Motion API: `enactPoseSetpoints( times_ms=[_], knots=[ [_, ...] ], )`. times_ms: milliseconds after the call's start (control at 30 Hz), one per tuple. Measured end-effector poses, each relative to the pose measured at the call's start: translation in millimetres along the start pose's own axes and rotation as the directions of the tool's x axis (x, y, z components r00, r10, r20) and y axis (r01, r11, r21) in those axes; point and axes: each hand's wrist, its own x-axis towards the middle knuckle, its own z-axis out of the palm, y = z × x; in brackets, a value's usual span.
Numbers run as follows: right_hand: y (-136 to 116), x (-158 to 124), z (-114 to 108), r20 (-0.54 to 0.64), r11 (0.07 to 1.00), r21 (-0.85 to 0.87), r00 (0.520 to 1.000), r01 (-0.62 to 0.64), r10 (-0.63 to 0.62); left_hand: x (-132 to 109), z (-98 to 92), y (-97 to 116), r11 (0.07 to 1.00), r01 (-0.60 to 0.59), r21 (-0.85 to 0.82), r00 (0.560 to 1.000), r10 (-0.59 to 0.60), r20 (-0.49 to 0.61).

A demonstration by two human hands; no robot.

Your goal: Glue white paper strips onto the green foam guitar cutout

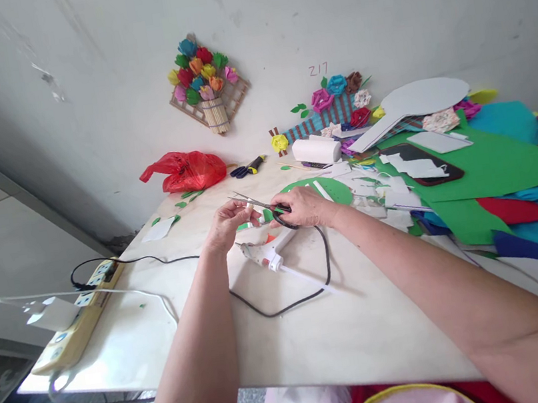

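Observation:
My right hand (303,207) is closed around the dark handles of a pair of scissors (263,204), whose blades point left and stand slightly apart. My left hand (230,223) pinches a small white piece (248,208) just below the blades. Under my hands a white glue gun (267,253) lies on the table, a clear glue stick reaching out of it to the lower right. Behind my right hand is a green oval sheet (338,189) with a white strip on it.
A red plastic bag (189,171), pliers (248,167) and a white roll (317,150) are at the back. Paper scraps (400,199) and coloured sheets cover the right side. A power strip (77,321) sits at the left edge; a black cable (285,309) loops across the table (370,334).

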Motion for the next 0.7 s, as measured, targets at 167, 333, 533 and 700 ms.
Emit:
enactPoseSetpoints(
  times_ms=[167,333,533,700],
  knots=[
    [0.8,0.6,0.3,-0.006,1.000,0.017,1.000,0.005,-0.005,0.4,-1.1,-0.9,1.000,0.006,0.005,1.000,-0.006,-0.005],
    [0.8,0.8,1.6,-0.022,0.999,0.010,0.999,0.037,-0.037,0.2,-1.6,0.1,1.000,0.021,0.000,1.000,-0.021,-0.015],
    [1.1,1.2,3.3,-0.044,0.996,0.050,0.997,0.068,-0.066,0.2,-2.4,1.4,1.000,0.031,-0.005,0.999,-0.031,-0.033],
    [6.3,2.5,0.0,-0.131,0.993,0.110,0.991,0.035,-0.021,2.7,-6.7,-0.8,0.997,0.076,0.008,0.983,-0.073,-0.166]
  ],
)
